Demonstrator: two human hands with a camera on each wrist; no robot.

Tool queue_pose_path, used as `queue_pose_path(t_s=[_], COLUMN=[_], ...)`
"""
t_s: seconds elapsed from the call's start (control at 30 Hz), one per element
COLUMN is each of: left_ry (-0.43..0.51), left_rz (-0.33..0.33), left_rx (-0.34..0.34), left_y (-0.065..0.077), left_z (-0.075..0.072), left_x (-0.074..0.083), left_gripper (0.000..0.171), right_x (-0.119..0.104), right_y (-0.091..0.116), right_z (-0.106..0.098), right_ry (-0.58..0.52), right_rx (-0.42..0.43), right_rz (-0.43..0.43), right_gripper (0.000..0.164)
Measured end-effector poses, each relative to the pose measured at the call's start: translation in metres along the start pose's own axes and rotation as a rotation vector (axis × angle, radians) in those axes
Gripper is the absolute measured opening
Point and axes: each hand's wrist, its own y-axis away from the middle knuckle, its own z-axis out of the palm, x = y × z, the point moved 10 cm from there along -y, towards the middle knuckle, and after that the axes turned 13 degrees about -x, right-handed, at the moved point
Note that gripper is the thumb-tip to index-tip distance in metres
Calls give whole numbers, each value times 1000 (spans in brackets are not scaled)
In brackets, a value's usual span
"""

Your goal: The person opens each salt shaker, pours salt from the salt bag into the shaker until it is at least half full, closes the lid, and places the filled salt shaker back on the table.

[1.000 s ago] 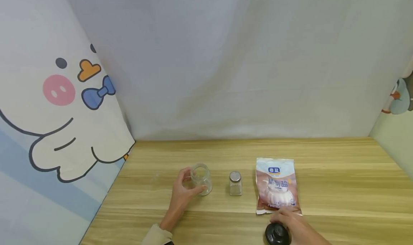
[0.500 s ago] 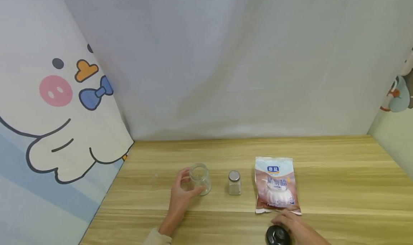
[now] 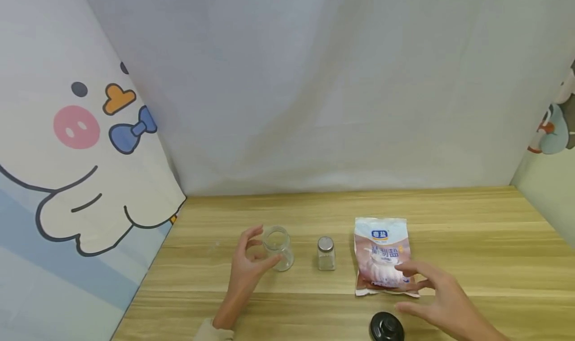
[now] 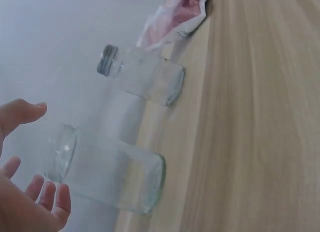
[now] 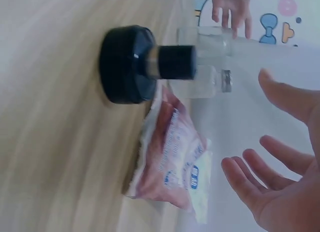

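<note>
An open-mouthed glass jar [image 3: 285, 263] stands upright on the wooden table. My left hand [image 3: 246, 273] is beside it, thumb and fingers spread around its left side; in the left wrist view the hand is at the mouth end of the jar [image 4: 112, 172], gripping nothing. My right hand [image 3: 444, 301] is raised with fingers apart and holds nothing, overlapping the lower right of a brown-and-white salt bag [image 3: 379, 263]. Just left of that hand a black knobbed lid [image 3: 386, 326] sits on the table, its knob upward in the right wrist view.
Between the jar and the salt bag stands a small glass shaker [image 3: 326, 258] with a metal cap. A pale cloth backdrop [image 3: 341, 106] rises behind the wooden table [image 3: 476, 251]. Cartoon-printed cloth [image 3: 40, 181] borders the left side.
My right hand has let go of the black lid and moved up and right. The left hand has loosened from the jar and drawn slightly left.
</note>
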Motion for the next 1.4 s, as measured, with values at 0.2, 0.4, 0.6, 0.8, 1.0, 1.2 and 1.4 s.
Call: queue_pose_path(t_s=[0.2,0.4,0.6,0.8,1.0,1.2,1.4], left_ry=[-35,-23,34,34,26,45,17], left_rz=[15,8,106,153,153,139,93], left_rx=[35,50,6,-49,-119,-158,-160], left_y=[3,6,2,0,-3,-5,-4], left_z=[3,10,23,44,68,87,100], left_x=[20,39,43,50,44,36,38], left_gripper=[70,67,64,62,58,59,61], right_x=[4,8,4,-2,-5,-2,0], right_y=[-14,-23,-36,-48,-59,-67,-75], right_z=[-23,-27,-31,-32,-30,-24,-13], right_ry=[-59,-83,-104,-114,-144,-176,-255], right_rx=[24,-9,-12,-8,-23,-41,-67], right_rz=[135,211,200,172,144,132,116], right_gripper=[55,49,47,47,45,43,42])
